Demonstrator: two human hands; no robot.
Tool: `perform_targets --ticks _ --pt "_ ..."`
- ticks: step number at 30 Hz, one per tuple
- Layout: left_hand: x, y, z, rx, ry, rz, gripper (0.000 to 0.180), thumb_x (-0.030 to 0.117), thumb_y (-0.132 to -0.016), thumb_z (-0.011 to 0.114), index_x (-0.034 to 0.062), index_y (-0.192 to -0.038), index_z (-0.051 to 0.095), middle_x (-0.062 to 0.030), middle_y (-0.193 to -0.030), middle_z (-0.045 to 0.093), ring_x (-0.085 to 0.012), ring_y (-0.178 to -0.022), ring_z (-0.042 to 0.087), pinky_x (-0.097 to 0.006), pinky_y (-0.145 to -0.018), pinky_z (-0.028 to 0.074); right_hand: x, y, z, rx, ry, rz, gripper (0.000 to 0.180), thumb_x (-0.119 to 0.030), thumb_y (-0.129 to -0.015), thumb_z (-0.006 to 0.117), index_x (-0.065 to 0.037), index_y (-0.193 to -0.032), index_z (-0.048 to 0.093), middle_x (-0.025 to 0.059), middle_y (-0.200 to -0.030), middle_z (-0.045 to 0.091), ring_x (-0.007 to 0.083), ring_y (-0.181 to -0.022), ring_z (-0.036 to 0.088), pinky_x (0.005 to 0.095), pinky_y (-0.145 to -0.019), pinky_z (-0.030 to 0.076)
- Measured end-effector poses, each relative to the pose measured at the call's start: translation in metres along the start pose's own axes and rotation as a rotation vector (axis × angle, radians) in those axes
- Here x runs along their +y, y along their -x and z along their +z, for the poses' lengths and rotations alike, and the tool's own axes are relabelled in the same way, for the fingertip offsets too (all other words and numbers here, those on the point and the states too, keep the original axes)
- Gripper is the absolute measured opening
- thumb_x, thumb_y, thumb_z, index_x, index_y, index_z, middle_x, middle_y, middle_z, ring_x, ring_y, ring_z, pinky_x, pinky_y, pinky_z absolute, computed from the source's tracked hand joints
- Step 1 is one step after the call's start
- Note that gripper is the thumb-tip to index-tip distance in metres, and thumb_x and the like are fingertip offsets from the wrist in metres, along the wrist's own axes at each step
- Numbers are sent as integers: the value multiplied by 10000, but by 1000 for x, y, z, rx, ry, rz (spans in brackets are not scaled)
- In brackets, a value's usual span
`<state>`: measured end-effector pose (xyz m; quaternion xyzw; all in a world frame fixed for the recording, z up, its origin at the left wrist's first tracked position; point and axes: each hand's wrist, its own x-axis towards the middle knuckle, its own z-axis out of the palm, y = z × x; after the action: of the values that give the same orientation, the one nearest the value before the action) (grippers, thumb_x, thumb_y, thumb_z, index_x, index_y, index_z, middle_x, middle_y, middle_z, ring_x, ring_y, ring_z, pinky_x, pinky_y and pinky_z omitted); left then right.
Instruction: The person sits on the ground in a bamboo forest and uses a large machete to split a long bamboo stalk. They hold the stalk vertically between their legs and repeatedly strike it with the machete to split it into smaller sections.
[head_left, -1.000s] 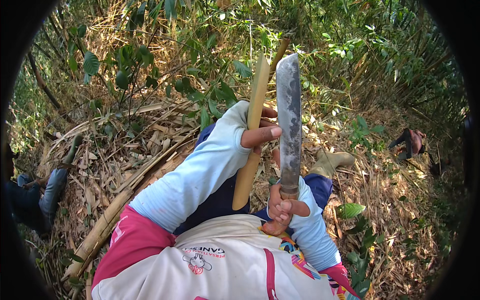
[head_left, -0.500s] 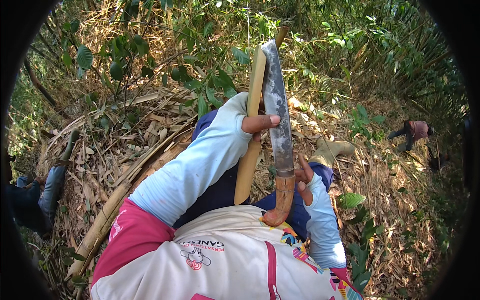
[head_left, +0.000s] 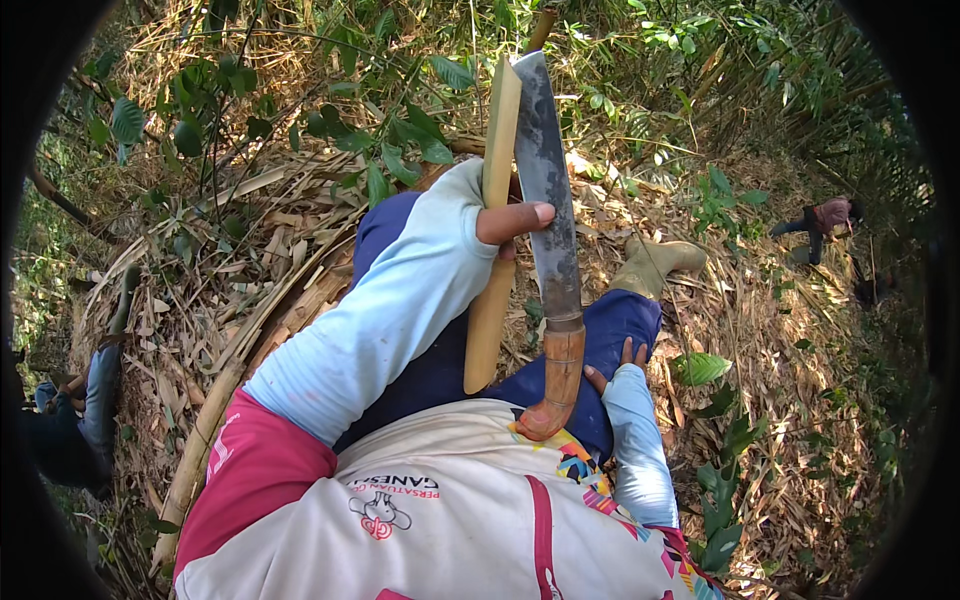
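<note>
Clasping machete (head_left: 556,265), pale strip (head_left: 488,315), left grip (head_left: 502,222) near their middles, right grip (head_left: 627,363) loose

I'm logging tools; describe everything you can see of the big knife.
The big knife has a mottled grey, metal-looking blade and a brown, wood-looking handle with a curved butt. Tip toward the picture's top, it is held in the left hand, thumb over the blade, beside a pale strip. The butt overlaps the shirt; contact unclear.

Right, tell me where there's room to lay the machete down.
Nowhere looks fully bare. The most open patch is dry leaf litter right of the boot, beyond the broad green leaf. It's crowded left, along the bamboo pole, and ahead among leafy stems.
</note>
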<state>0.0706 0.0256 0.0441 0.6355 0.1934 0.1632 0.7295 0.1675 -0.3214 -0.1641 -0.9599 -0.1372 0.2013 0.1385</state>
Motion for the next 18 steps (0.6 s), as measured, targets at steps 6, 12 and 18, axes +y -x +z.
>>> perform_targets --ticks 6,12,18 --pt "6 -3 10 -60 56 -19 481 290 -708 823 4 -1000 569 -37 -772 591 -110 -629 557 -251 -550 474 -13 -39 -10 -131 164 126 1240 -675 -623 764 -137 -1548 139 277 -1578 21 504 -1411 199 495 -1140 277" --pt "2 -5 9 -88 111 -17 427 258 -725 806 1 -978 578 -31 -764 577 -100 -593 524 -246 -521 442 -1 -76 -12 -187 97 167 1264 -698 -577 777 -140 -1543 183 280 -1577 37 435 -1434 217 448 -1143 288" --pt "-3 -6 5 -146 194 24 481 313 -713 815 -3 -971 561 -37 -757 577 -102 -574 523 -240 -514 435 23 -98 1 -107 7 218 1115 -612 -642 776 -122 -1514 285 220 -1588 120 398 -1421 277 428 -1133 308"
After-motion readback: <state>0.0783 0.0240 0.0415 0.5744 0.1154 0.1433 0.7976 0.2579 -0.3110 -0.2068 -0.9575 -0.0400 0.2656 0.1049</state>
